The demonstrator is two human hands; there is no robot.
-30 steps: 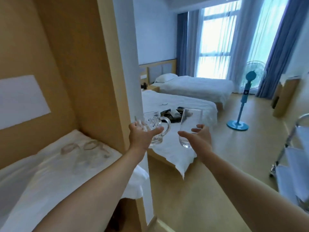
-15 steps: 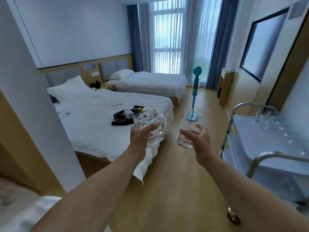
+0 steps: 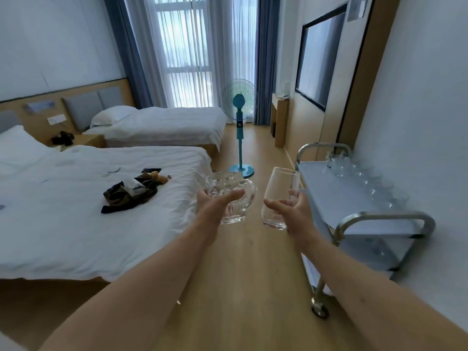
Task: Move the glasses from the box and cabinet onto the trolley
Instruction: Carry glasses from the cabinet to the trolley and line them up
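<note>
Two beds are seen on the left of the room: the near bed [image 3: 83, 211], with white sheets, on which one dark bundle of cloth [image 3: 131, 192] and one black phone [image 3: 151, 170] are lying, and the far bed [image 3: 164, 125] with one pillow [image 3: 111, 115]. On the right, against the wall, one metal trolley [image 3: 336, 196] with white shelves is placed. A row of clear glasses [image 3: 364, 183] is standing along the wall side of its top shelf; the number cannot be counted with certainty because they are blurred, but perhaps eight or more are there. One teal standing fan [image 3: 239, 127] is located on the wooden floor between the far bed and the trolley.

Two glasses are held in the air above the floor, between the near bed and the trolley. One dimpled glass mug [image 3: 229, 196] with a handle is gripped by the left hand [image 3: 215, 207], the fingers being curled around its body. One tall plain tumbler [image 3: 279, 196] is gripped by the right hand [image 3: 293, 214] around its lower part, and it is tilted slightly. The tumbler is just beside the near corner of the trolley and is not set down.
</note>
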